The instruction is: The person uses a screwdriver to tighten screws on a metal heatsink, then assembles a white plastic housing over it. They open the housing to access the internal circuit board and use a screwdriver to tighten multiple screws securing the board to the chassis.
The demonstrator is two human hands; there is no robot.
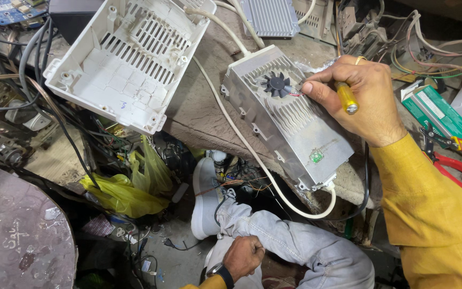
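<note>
The metal power-supply case (287,120) lies on the workbench (204,115), with the plastic cover (129,59) to its left. The right hand (356,99) rests on the case beside its fan (277,84). Pliers (453,155) lie further right. The left hand (243,257) rests below, on the knee (295,249).

The right hand (362,99), on an arm reaching in from the right in a mustard sleeve, is curled tight with thumb and fingertips pinched together, while the left hand (243,257) is a loose fist low down, a dark watch at its wrist.
</note>
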